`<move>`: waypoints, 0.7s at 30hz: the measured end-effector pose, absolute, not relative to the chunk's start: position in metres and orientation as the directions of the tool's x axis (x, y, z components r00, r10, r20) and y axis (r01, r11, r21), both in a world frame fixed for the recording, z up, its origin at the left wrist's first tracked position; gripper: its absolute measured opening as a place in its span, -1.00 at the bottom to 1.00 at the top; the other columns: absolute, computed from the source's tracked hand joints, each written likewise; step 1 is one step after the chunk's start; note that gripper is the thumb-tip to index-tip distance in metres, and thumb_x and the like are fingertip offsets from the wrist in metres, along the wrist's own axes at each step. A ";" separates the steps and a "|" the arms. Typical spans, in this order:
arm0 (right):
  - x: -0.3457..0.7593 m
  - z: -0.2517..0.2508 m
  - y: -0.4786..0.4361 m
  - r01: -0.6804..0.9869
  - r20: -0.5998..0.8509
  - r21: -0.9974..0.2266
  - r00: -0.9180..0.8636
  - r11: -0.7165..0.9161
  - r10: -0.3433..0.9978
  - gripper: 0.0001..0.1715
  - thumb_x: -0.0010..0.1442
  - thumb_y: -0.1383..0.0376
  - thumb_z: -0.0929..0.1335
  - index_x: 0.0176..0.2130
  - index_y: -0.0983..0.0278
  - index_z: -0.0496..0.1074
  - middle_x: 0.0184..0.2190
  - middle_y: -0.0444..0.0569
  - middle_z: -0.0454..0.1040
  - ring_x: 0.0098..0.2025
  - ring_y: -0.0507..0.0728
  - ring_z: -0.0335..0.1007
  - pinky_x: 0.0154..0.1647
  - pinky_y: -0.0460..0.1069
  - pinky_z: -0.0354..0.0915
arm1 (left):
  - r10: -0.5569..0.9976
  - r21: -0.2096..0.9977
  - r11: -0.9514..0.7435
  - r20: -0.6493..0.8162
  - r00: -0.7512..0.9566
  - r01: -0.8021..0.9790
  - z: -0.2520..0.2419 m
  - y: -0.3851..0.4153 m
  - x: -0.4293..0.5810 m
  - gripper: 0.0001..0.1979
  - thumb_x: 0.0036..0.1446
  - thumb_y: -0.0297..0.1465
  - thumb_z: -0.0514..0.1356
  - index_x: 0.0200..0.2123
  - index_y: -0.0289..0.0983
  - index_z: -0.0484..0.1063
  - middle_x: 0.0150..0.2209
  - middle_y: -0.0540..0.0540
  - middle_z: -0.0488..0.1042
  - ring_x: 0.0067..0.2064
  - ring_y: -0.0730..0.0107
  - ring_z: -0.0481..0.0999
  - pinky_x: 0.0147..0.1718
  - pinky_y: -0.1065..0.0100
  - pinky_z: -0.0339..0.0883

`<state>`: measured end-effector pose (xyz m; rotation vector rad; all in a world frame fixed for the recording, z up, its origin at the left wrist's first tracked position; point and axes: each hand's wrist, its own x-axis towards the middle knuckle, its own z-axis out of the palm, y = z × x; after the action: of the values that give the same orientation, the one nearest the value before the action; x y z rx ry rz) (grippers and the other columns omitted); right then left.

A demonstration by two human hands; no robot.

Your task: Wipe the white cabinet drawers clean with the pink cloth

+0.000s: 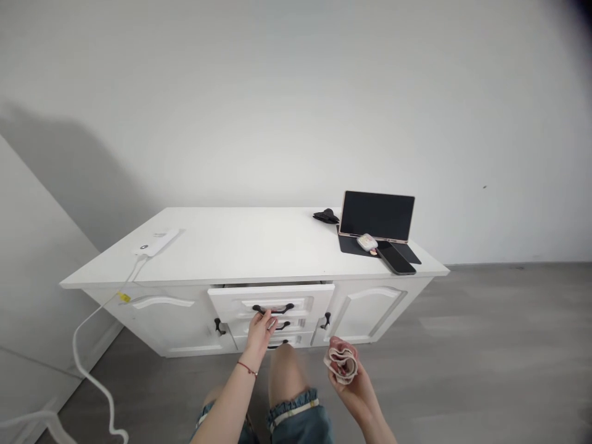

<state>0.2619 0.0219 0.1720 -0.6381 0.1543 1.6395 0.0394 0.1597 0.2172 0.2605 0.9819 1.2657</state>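
A white cabinet (259, 246) stands against the wall with three drawers in its middle. The top drawer (271, 300) is pulled out a little. My left hand (260, 330) reaches up to its black handle (272, 309), fingers curled at the handle. My right hand (346, 376) is lower and to the right, closed around a rolled pink and white cloth (341, 362), held in front of the cabinet's right door (370, 311).
On the cabinet top at right stand a tablet (378, 216) on a dark mat, a phone (396, 259), a small white case (367, 242) and a black item (326, 216). A white power strip (156, 243) with a cable lies at left. My knee (285, 370) is below the drawers.
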 end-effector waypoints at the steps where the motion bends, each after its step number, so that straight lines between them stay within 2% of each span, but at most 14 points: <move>1: 0.261 0.174 0.021 -0.956 -0.513 -0.230 -0.039 -0.180 0.858 -0.92 -0.03 0.36 0.45 -0.41 0.22 0.55 -0.40 -0.11 0.62 -0.29 0.06 0.53 -0.33 -0.08 0.38 | 0.882 0.657 0.331 -0.470 -0.025 -0.677 0.217 0.163 0.040 -0.76 0.01 -0.60 0.26 -0.59 -0.27 0.30 -0.55 0.00 0.50 -0.48 0.50 0.52 -0.23 0.31 0.47; 6: 0.260 0.181 0.012 -0.953 -0.512 -0.247 -0.024 -0.173 0.859 -0.83 -0.03 0.35 0.46 -0.33 0.20 0.55 -0.33 -0.11 0.62 -0.25 0.06 0.52 -0.34 -0.08 0.36 | 0.891 0.660 0.315 -0.454 -0.028 -0.682 0.216 0.174 0.042 -0.75 0.03 -0.59 0.26 -0.59 -0.26 0.28 -0.57 0.03 0.47 -0.48 0.51 0.52 -0.22 0.32 0.46; 13: 0.237 0.183 -0.014 -0.965 -0.474 -0.179 -0.088 -0.194 0.876 -0.79 -0.04 0.33 0.45 -0.29 0.20 0.52 -0.30 -0.15 0.59 -0.23 0.07 0.49 -0.29 -0.04 0.38 | 0.895 0.659 0.307 -0.445 -0.026 -0.686 0.222 0.182 0.045 -0.71 0.00 -0.59 0.27 -0.60 -0.25 0.24 -0.57 0.02 0.47 -0.48 0.51 0.52 -0.17 0.28 0.45; 16: 0.223 0.183 -0.031 -0.951 -0.500 -0.184 -0.126 -0.248 0.856 -0.91 -0.05 0.31 0.44 -0.43 0.27 0.49 -0.40 -0.10 0.57 -0.29 0.09 0.48 -0.22 0.02 0.39 | 0.892 0.660 0.317 -0.451 -0.021 -0.682 0.222 0.182 0.045 -0.70 0.03 -0.60 0.24 -0.61 -0.25 0.22 -0.57 0.03 0.47 -0.49 0.52 0.51 -0.19 0.28 0.46; 18: 0.215 0.182 -0.042 -0.936 -0.527 -0.169 -0.179 -0.309 0.831 -0.86 -0.06 0.28 0.44 -0.54 0.29 0.44 -0.47 -0.07 0.54 -0.35 0.10 0.47 -0.23 0.04 0.38 | 0.891 0.657 0.321 -0.454 -0.019 -0.683 0.222 0.182 0.045 -0.71 0.05 -0.61 0.23 -0.60 -0.25 0.23 -0.58 0.04 0.45 -0.49 0.52 0.51 -0.17 0.27 0.46; 21: 0.203 0.179 -0.060 -0.930 -0.526 -0.116 -0.240 -0.348 0.816 -0.78 -0.02 0.22 0.41 -0.60 0.26 0.40 -0.52 -0.09 0.51 -0.41 0.06 0.43 -0.29 0.01 0.36 | 0.890 0.649 0.322 -0.456 -0.013 -0.689 0.220 0.182 0.045 -0.72 0.05 -0.60 0.24 -0.58 -0.24 0.24 -0.58 0.04 0.44 -0.48 0.51 0.51 -0.16 0.27 0.46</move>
<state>0.2032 -0.0597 0.1789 -0.6076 0.2619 1.8371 0.0447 0.1821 0.2202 0.2638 0.9521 1.2736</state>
